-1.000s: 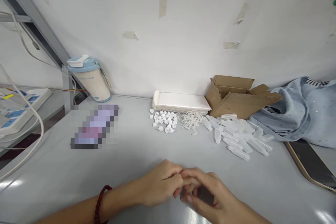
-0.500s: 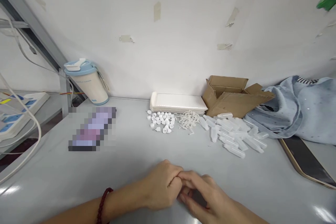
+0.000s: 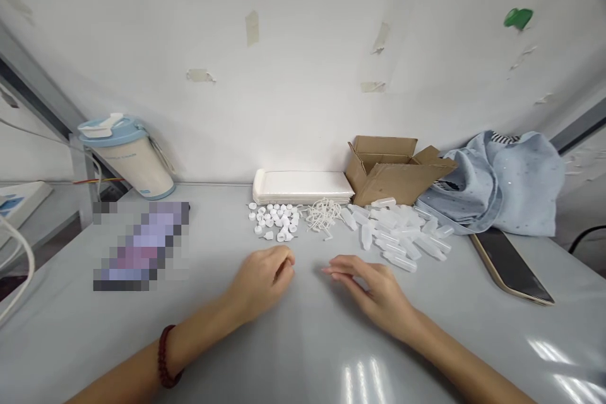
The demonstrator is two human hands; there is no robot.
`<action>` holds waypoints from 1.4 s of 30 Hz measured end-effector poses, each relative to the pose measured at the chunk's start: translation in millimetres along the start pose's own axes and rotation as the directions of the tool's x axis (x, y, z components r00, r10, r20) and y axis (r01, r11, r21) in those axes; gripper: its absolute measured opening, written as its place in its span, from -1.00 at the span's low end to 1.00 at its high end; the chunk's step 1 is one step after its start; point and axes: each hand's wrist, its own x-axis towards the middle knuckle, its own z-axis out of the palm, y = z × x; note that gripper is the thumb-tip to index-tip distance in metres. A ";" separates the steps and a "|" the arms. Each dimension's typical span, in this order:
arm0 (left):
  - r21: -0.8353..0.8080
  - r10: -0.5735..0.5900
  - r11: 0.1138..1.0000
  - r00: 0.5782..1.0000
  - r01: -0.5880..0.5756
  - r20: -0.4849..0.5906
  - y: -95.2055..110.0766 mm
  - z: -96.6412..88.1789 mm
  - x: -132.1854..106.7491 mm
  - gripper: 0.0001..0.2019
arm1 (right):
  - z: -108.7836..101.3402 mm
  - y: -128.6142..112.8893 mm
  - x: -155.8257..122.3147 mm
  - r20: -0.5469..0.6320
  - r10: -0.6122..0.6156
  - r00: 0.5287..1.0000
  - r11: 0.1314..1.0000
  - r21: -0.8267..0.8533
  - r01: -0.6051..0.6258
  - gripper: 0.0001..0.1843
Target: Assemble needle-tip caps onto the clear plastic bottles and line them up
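Curling hands: left hand (image 3: 262, 281) is making a loose fist, right hand (image 3: 376, 292) is holding thumb and fingers nearly together, the two standing apart. Can't tell if either is gripping anything, tbh.
Caps (image 3: 284, 223): sitting scattered just beyond the left hand, looking white and round, a few sprouting thin spouts.
Tubes (image 3: 391, 221): lying in a messy heap beyond the right hand, looking frosty and kinda see-through, some narrowing at one end.
Strips (image 3: 323, 214): forming a skinny off-white tangle between caps and tubes.
Table (image 3: 303, 341): showing plain smooth grey, catching bright glare up front.
Back row: tumbler (image 3: 137, 167) is standing at left, white stack (image 3: 305, 183) is touching or nearly touching an open carton (image 3: 404, 184), blue cloth (image 3: 514, 183) is bunching beside that.
Phone (image 3: 514, 265): lying at right, screen looking dark.
Wall (image 3: 303, 107): showing white, with tape scraps (image 3: 252, 28) and something green (image 3: 518, 17) sticking on.
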 end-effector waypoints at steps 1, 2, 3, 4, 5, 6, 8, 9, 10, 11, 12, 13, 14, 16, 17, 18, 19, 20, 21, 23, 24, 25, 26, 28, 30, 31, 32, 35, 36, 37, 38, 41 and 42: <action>0.041 0.016 0.999 1.000 -0.016 -0.017 -0.7 -0.9 3.3 -0.82 | -2.9 2.9 2.0 -0.038 0.004 0.999 0.999 -0.037 -0.005 -0.83; 0.080 0.042 0.996 0.999 -0.039 -0.027 -0.8 -1.8 7.5 -0.81 | -5.9 5.5 4.0 -0.072 0.011 0.997 0.997 -0.072 -0.016 -0.85; 0.118 0.073 0.991 0.997 -0.069 -0.031 -0.3 -2.5 12.5 -0.81 | -9.0 7.9 5.9 -0.099 0.023 0.995 0.995 -0.098 -0.032 -0.83; 0.154 0.107 0.983 0.994 -0.101 -0.030 0.8 -3.1 18.4 -0.80 | -12.1 10.4 7.8 -0.123 0.039 0.992 0.992 -0.116 -0.053 -0.81; 0.188 0.141 0.973 0.990 -0.134 -0.024 2.3 -3.2 24.9 -0.80 | -15.2 13.0 9.4 -0.146 0.058 0.988 0.989 -0.128 -0.077 -0.78; 0.217 0.173 0.962 0.985 -0.165 -0.015 4.4 -2.7 31.7 -0.79 | -18.3 15.9 10.9 -0.169 0.080 0.982 0.985 -0.138 -0.104 -0.75; 0.262 0.226 0.940 0.974 -0.220 0.009 9.6 0.9 45.4 -0.80 | -24.6 23.6 13.4 -0.219 0.122 0.968 0.970 -0.182 -0.164 -0.68; 0.279 0.244 0.930 0.970 -0.239 0.017 12.3 4.2 51.8 -0.81 | -27.9 28.3 14.5 -0.242 0.132 0.961 0.957 -0.223 -0.187 -0.67; 0.295 0.256 0.922 0.966 -0.252 0.024 14.9 8.3 57.6 -0.82 | -31.1 33.5 15.5 -0.261 0.130 0.956 0.940 -0.275 -0.203 -0.67; 0.309 0.264 0.915 0.964 -0.259 0.026 17.1 12.9 62.6 -0.82 | -34.2 39.0 16.4 -0.276 0.114 0.954 0.920 -0.334 -0.206 -0.70; 0.321 0.270 0.910 0.963 -0.263 0.024 18.9 17.7 66.7 -0.82 | -37.2 44.3 17.2 -0.287 0.082 0.955 0.897 -0.396 -0.196 -0.73; 0.331 0.274 0.906 0.961 -0.265 0.019 20.1 22.1 69.7 -0.81 | -40.0 49.2 17.7 -0.290 0.040 0.956 0.872 -0.458 -0.175 -0.75; 0.337 0.279 0.903 0.960 -0.267 0.012 20.9 25.8 71.6 -0.80 | -42.5 53.5 18.1 -0.278 -0.004 0.961 0.843 -0.518 -0.146 -0.73; 0.338 0.294 0.900 0.956 -0.274 -0.009 21.2 29.2 71.4 -0.77 | -46.0 59.1 18.0 -0.209 -0.068 0.976 0.785 -0.615 -0.077 -0.63; 0.331 0.304 0.901 0.952 -0.280 -0.023 20.8 28.7 69.1 -0.76 | -47.0 60.7 17.6 -0.159 -0.085 0.984 0.760 -0.649 -0.040 -0.58; 0.320 0.317 0.902 0.947 -0.289 -0.040 20.0 26.8 65.4 -0.75 | -47.4 61.5 17.0 -0.111 -0.093 0.989 0.740 -0.673 -0.006 -0.54; 0.304 0.331 0.905 0.942 -0.298 -0.061 18.6 23.9 60.6 -0.74 | -47.1 61.9 16.3 -0.073 -0.097 0.993 0.725 -0.688 0.020 -0.52; 0.284 0.343 0.908 0.935 -0.307 -0.087 16.6 20.2 54.8 -0.73 | -46.2 62.1 15.5 -0.045 -0.101 0.994 0.714 -0.699 0.041 -0.49; 0.262 0.354 0.912 0.928 -0.315 -0.118 13.9 16.3 48.3 -0.73 | -44.9 62.3 14.9 -0.027 -0.104 0.994 0.705 -0.707 0.055 -0.47; 0.215 0.357 0.924 0.913 -0.315 -0.196 6.3 9.3 34.9 -0.75 | -41.3 62.8 14.1 -0.014 -0.108 0.994 0.696 -0.715 0.066 -0.45; 0.191 0.355 0.930 0.905 -0.315 -0.236 1.7 6.7 28.7 -0.76 | -39.3 63.1 14.0 -0.013 -0.109 0.994 0.696 -0.715 0.067 -0.43; 0.168 0.350 0.935 0.895 -0.314 -0.275 -2.9 5.0 23.2 -0.76 | -37.4 63.3 14.1 -0.014 -0.111 0.994 0.697 -0.714 0.068 -0.42; 0.145 0.347 0.937 0.887 -0.317 -0.305 -7.2 4.0 18.6 -0.78 | -35.6 63.4 14.4 -0.015 -0.111 0.994 0.698 -0.713 0.067 -0.40; 0.106 0.342 0.940 0.875 -0.326 -0.342 -13.6 3.9 12.3 -0.80 | -32.4 62.6 15.2 -0.015 -0.108 0.994 0.698 -0.713 0.065 -0.38; 0.075 0.340 0.939 0.870 -0.336 -0.356 -15.4 4.8 9.5 -0.82 | -29.3 59.6 16.0 -0.008 -0.109 0.994 0.697 -0.713 0.071 -0.38; 0.061 0.338 0.938 0.870 -0.340 -0.359 -14.5 5.3 9.0 -0.83 | -27.4 56.9 16.3 -0.006 -0.118 0.993 0.701 -0.709 0.079 -0.39; 0.047 0.336 0.938 0.869 -0.343 -0.364 -12.7 5.7 8.6 -0.84 | -25.2 53.3 16.5 -0.006 -0.136 0.991 0.710 -0.698 0.093 -0.42; 0.007 0.316 0.940 0.867 -0.340 -0.386 -3.4 5.8 6.9 -0.86 | -15.8 36.7 16.1 -0.031 -0.221 0.975 0.785 -0.598 0.159 -0.59; -0.009 0.306 0.942 0.867 -0.336 -0.395 0.3 5.6 5.7 -0.87 | -11.7 29.7 15.6 -0.043 -0.241 0.970 0.826 -0.534 0.182 -0.65; -0.029 0.293 0.943 0.867 -0.332 -0.403 4.1 5.4 4.2 -0.88 | -7.4 22.3 14.9 -0.054 -0.246 0.968 0.871 -0.451 0.196 -0.67; -0.052 0.281 0.943 0.867 -0.330 -0.412 7.8 5.1 2.4 -0.89 | -3.1 15.1 14.1 -0.060 -0.239 0.969 0.911 -0.360 0.202 -0.67; -0.129 0.233 0.941 0.874 -0.313 -0.426 18.0 4.0 -2.7 -0.91 | 7.6 -3.1 12.2 -0.034 -0.203 0.979 0.967 -0.165 0.195 -0.67; -0.151 0.214 0.940 0.876 -0.305 -0.432 20.6 3.4 -4.0 -0.91 | 9.8 -7.3 12.0 -0.016 -0.196 0.980 0.972 -0.134 0.192 -0.67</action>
